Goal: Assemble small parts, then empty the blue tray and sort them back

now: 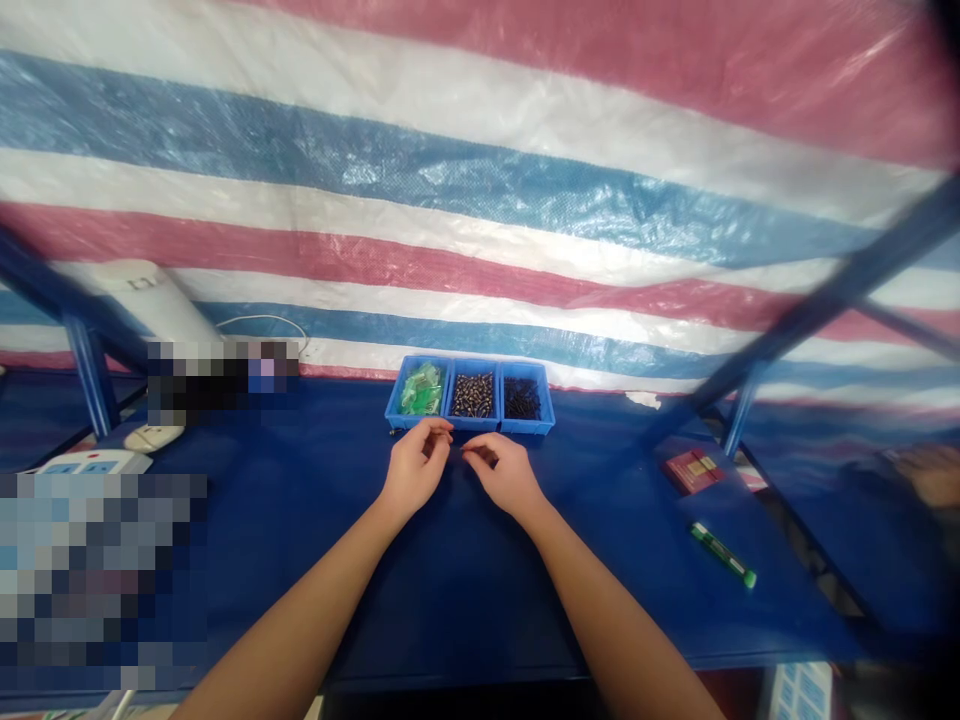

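Observation:
My left hand [415, 465] and my right hand [504, 470] rest close together on the blue table [315, 520], just in front of a row of three small blue bins. Both hands have their fingers curled into a pinch; whatever they hold is too small to make out. The left bin [418, 392] holds green parts, the middle bin [472, 396] holds brownish parts, and the right bin [526, 399] holds dark parts. A tiny dark piece [393, 432] lies on the table by the left bin's corner.
A red box [691, 469] and a green pen-like stick [723, 554] lie at the right. A white device [154, 436] and a white power strip [90, 463] sit at the left. Blue shelf posts [91, 375] stand at both sides; a striped tarp [480, 200] hangs behind.

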The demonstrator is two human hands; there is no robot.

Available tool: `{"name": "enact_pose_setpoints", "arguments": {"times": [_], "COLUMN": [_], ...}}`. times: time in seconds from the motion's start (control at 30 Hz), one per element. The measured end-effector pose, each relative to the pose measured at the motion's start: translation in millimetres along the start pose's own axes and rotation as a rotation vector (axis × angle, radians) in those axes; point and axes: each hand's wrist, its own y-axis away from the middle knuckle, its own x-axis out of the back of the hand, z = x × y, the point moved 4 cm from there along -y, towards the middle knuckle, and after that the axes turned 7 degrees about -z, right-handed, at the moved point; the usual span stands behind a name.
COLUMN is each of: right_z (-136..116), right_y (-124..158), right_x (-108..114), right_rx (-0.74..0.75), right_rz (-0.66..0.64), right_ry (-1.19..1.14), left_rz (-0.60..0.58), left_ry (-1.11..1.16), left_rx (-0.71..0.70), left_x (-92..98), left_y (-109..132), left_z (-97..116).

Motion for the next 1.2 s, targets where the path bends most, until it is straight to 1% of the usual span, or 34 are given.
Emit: {"name": "enact_pose_setpoints", "arguments": {"times": [0.07,0.13,0.2,0.3,0.43,0.5,0.57,0.63,0.77,0.87,0.97,1.07,1.2], "right_z": [0.8,0.2,-0.1,0.3,-0.5,-1.7,-2.6,-2.6,-0.3,2.0,1.1,-4.4,-8.9], "right_y": [-1.4,-2.5,-2.9,-2.2,-1.2,-1.4,-1.8,-2.0,-2.6,-2.6,-1.7,-0.5,0.7], "right_x": [8.1,13.0,14.8,12.8,8.9,6.9,5.4,5.4,7.5,6.7,5.9,6.8,8.2], "right_rx": [-0.040,-0.051,-0.063,-0.090,-0.097,-0.090,-0.086,-0.091,-0.114,-0.143,-0.156,-0.117,-0.090], "right_rz": [0.097,0.131,0.129,0.106,0.097,0.063,0.023,0.013,0.065,0.080,0.076,0.062,0.052], "right_ry": [-0.116,-0.200,-0.251,-0.278,-0.298,-0.324,-0.351,-0.369,-0.391,-0.440,-0.457,-0.412,-0.386], "left_rz": [-0.072,-0.133,-0.150,-0.145,-0.246,-0.281,-0.286,-0.283,-0.228,-0.193,-0.213,-0.257,-0.281], "left_ry": [-0.089,-0.145,-0.178,-0.188,-0.173,-0.171,-0.159,-0.138,-0.084,-0.101,-0.145,-0.161,-0.182], "left_rx": [-0.074,-0.142,-0.168,-0.159,-0.173,-0.163,-0.145,-0.131,-0.085,-0.108,-0.149,-0.176,-0.176], "left_x": [-5.4,-10.4,-12.2,-9.9,-8.2,-8.2,-8.5,-9.5,-9.7,-8.9,-8.7,-8.8,-8.3], "left_y": [0.8,2.0,3.0,3.4,3.1,3.1,3.3,3.9,4.6,4.5,4.7,5.5,6.0], "left_z": [4.1,6.9,8.0,9.2,14.5,15.9,15.8,14.8,11.5,13.0,16.8,19.9,21.1]}}
